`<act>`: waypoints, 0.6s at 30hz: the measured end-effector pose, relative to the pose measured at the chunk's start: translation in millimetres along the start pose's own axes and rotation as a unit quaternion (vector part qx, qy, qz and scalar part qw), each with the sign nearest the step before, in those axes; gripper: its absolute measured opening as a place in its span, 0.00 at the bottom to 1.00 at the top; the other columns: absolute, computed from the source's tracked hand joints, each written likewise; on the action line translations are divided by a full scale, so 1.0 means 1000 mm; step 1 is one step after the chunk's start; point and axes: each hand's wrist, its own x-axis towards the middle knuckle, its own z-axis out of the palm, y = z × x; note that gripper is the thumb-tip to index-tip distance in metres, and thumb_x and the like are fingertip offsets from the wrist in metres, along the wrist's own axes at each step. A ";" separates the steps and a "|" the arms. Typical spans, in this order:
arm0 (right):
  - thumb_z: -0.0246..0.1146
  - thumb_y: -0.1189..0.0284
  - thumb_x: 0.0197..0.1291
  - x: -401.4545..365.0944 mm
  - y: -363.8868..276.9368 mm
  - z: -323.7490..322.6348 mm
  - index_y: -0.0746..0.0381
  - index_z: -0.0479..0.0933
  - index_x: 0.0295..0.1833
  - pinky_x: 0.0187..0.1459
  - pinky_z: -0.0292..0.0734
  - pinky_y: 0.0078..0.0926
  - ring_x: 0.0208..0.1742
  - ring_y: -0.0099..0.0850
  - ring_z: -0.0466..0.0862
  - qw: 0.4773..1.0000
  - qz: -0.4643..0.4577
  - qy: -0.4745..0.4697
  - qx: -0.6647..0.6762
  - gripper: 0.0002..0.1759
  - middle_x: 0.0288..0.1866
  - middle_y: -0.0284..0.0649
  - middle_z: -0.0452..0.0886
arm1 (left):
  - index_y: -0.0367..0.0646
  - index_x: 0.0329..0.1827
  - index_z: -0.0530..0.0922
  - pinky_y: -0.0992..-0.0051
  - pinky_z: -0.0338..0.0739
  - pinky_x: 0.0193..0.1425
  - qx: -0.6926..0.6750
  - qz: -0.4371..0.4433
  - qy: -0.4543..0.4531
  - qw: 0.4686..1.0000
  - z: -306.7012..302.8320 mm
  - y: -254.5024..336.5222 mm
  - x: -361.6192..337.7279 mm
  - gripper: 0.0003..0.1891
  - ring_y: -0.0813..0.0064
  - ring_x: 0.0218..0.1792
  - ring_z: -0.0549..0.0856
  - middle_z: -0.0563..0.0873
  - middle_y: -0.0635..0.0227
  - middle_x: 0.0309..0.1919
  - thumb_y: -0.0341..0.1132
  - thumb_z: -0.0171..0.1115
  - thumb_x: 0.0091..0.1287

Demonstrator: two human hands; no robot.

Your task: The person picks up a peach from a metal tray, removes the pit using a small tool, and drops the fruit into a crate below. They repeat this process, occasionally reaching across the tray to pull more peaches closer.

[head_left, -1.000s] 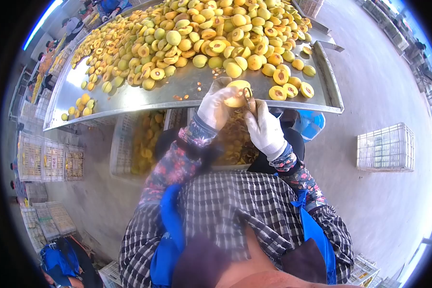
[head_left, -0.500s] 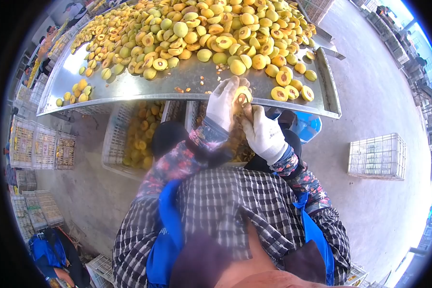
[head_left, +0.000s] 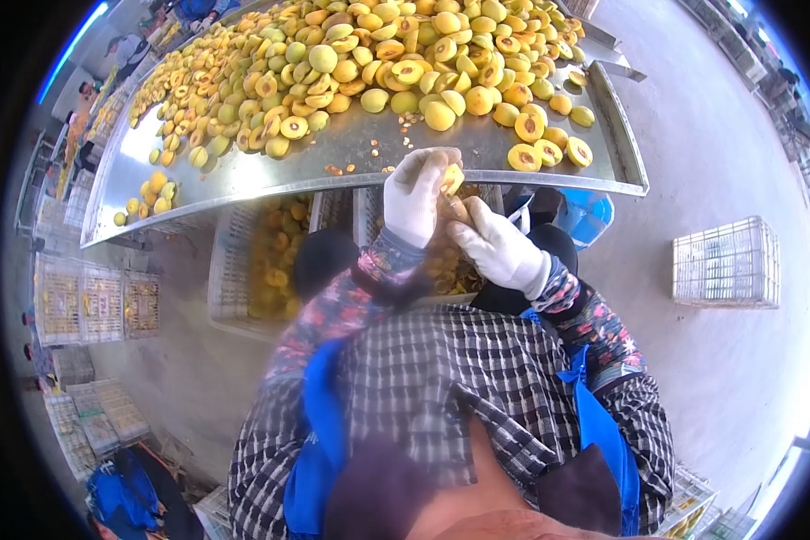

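Note:
My left hand (head_left: 412, 196), in a whitish glove, is closed on a yellow fruit piece (head_left: 453, 180) just in front of the metal table's (head_left: 270, 173) near edge. Close beside it, my right hand (head_left: 502, 250), also gloved, grips a small brownish tool (head_left: 459, 211) whose end lies at the fruit. What the tool's tip looks like is hidden. A large heap of halved and whole yellow-green fruit (head_left: 369, 54) covers the far part of the table. Small pits or bits (head_left: 335, 169) lie near its front edge.
Below the table stand a crate of fruit (head_left: 234, 270) and another crate between my arms. A blue-and-white container (head_left: 585, 216) is right of them. A white crate (head_left: 727, 265) sits on the floor at right. Stacked crates (head_left: 94, 297) and a person in blue (head_left: 126, 495) are at left.
The view has shifted slightly. The fruit in my left hand is turned, its cut face with the pit area no longer facing the camera. Both hands stay together, still holding fruit and tool.

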 end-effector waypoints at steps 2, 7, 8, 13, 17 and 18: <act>0.55 0.61 0.72 -0.002 -0.017 -0.012 0.67 0.67 0.53 0.43 0.77 0.36 0.39 0.41 0.81 0.992 0.068 -0.060 0.084 0.18 0.38 0.52 0.78 | 0.33 0.47 0.81 0.79 0.78 0.47 0.031 0.002 -0.029 0.999 -0.001 0.002 0.000 0.12 0.80 0.41 0.83 0.87 0.65 0.40 0.35 0.60 0.73; 0.53 0.59 0.74 -0.002 -0.010 -0.016 0.68 0.66 0.59 0.42 0.78 0.33 0.39 0.30 0.79 0.987 0.010 -0.055 -0.152 0.23 0.39 0.38 0.77 | 0.34 0.47 0.81 0.73 0.82 0.51 0.120 -0.103 -0.150 0.976 -0.021 0.002 0.019 0.12 0.72 0.44 0.87 0.87 0.58 0.45 0.36 0.59 0.73; 0.53 0.59 0.74 -0.003 -0.009 -0.014 0.68 0.66 0.60 0.41 0.78 0.32 0.38 0.29 0.79 0.982 0.011 -0.058 -0.179 0.23 0.39 0.36 0.77 | 0.34 0.47 0.81 0.72 0.82 0.51 0.103 -0.116 -0.172 0.973 -0.025 0.000 0.021 0.13 0.71 0.44 0.87 0.87 0.56 0.46 0.38 0.60 0.73; 0.52 0.58 0.75 -0.011 -0.015 -0.011 0.60 0.69 0.57 0.16 0.60 0.16 0.16 0.18 0.68 0.899 0.129 -0.128 0.398 0.17 0.23 0.28 0.69 | 0.35 0.48 0.80 0.68 0.84 0.50 0.032 -0.179 -0.225 0.957 -0.026 0.005 0.026 0.17 0.65 0.44 0.88 0.87 0.54 0.45 0.43 0.62 0.71; 0.54 0.56 0.74 -0.015 -0.007 -0.007 0.59 0.72 0.52 0.16 0.52 0.17 0.15 0.16 0.61 0.787 0.170 -0.177 0.566 0.17 0.20 0.24 0.64 | 0.36 0.47 0.79 0.58 0.86 0.46 -0.094 -0.227 -0.174 0.954 -0.018 0.000 0.019 0.18 0.57 0.44 0.88 0.86 0.51 0.46 0.45 0.63 0.71; 0.54 0.56 0.74 -0.016 -0.002 -0.004 0.59 0.72 0.52 0.16 0.52 0.17 0.15 0.16 0.61 0.757 0.157 -0.200 0.602 0.17 0.20 0.24 0.64 | 0.36 0.48 0.79 0.58 0.87 0.46 -0.133 -0.248 -0.154 0.947 -0.016 -0.001 0.018 0.18 0.56 0.43 0.88 0.86 0.51 0.46 0.45 0.64 0.70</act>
